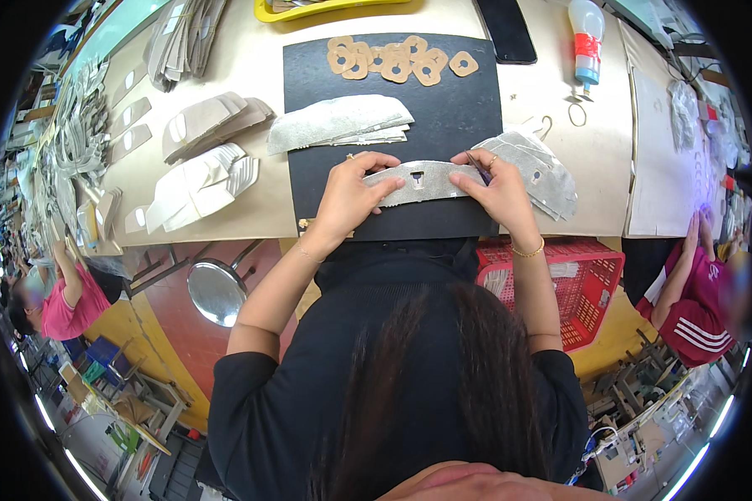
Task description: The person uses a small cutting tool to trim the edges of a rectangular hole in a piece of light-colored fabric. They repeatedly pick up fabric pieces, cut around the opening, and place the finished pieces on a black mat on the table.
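A: Both hands pin one grey strip (422, 181) flat on the black mat (468, 108). Left hand (347, 196) presses its 9 o'clock end, right hand (500, 190) its 3 o'clock end.

B: Why flat?

A: Likely to keep the centre cutout steady. Right fingers also pinch a thin tool (479, 169), maybe a pen. Tan rings (397, 60) sit at 12, a stack of similar grey felt-like strips (338, 121) at 10.

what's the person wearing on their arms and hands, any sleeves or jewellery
Both forearms are bare: the black top has short sleeves that end above the elbows. The right hand has a thin gold-coloured beaded bracelet at the wrist and a ring on one finger. The left hand has a very fine chain bracelet at the wrist. No gloves or watch.
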A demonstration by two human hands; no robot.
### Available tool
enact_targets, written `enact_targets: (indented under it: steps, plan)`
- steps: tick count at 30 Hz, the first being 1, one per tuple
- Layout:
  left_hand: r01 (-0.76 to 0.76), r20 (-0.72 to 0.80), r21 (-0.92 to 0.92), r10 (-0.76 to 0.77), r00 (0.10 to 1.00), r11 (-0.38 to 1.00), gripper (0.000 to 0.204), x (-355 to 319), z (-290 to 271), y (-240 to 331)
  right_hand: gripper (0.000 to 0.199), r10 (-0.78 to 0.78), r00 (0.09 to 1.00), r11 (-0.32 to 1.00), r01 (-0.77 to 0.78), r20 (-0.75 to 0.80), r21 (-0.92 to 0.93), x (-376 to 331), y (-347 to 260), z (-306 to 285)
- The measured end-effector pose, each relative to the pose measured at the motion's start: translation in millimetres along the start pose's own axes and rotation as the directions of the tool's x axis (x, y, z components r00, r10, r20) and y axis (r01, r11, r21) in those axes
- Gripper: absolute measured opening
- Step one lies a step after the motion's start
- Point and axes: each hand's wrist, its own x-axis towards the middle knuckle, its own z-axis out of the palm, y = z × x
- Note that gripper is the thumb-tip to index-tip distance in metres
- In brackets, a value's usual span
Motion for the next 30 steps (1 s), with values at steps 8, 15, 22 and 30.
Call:
enact_targets:
  steps: [8,15,22,30]
  plan:
    - [-0.033,-0.042,0.048,0.035,0.999,0.998,0.028,0,3,0,0.023,0.163,0.984,0.983,-0.168,0.067,0.071,2,-13,-3]
    - [-0.008,-0.046,0.051,0.01,0.999,0.999,0.03,0,4,0,0.022,0.173,0.981,0.982,-0.179,0.084,0.065,5,-17,-3]
    - [-0.014,-0.057,0.062,0.017,0.998,0.998,0.029,-1,4,-1,0.022,0.203,0.974,0.977,-0.208,0.1,0.043,7,-20,-6]
    - [-0.031,-0.081,0.077,0.037,0.996,0.997,0.028,-2,7,-1,0.022,0.173,0.979,0.983,-0.178,0.107,0.04,11,-17,-6]
